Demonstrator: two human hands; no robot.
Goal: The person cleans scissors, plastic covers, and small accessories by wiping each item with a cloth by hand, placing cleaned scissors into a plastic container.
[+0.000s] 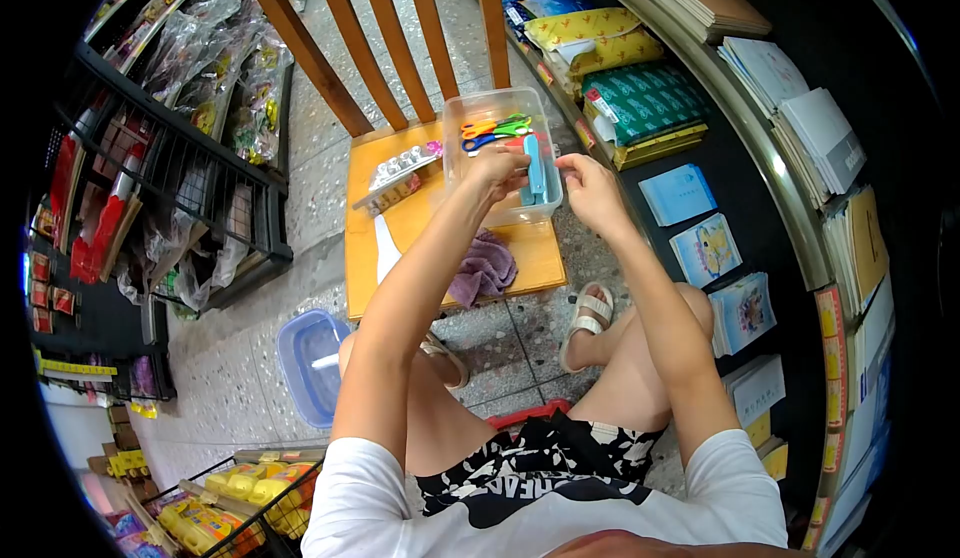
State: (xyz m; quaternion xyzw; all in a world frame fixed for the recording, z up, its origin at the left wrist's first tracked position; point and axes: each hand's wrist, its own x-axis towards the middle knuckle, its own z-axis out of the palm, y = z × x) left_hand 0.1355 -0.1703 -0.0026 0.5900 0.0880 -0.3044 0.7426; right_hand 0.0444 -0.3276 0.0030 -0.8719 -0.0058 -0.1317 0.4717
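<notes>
A clear plastic bin rests on a wooden chair seat. Inside it are scissors with orange, green and blue handles, and long light blue items. Over the bin, my left hand has its fingers curled against one light blue item. At the bin's right rim is my right hand, thumb and fingers drawn together; anything between them is too small to tell. Left of the bin lies a clear pack of small items. A purple cloth lies crumpled on the seat below my left forearm.
A white handle-like object lies on the seat. The chair's slatted back rises behind. A blue basin is on the floor at left. Shelves with notebooks and packets stand at right, wire racks at left.
</notes>
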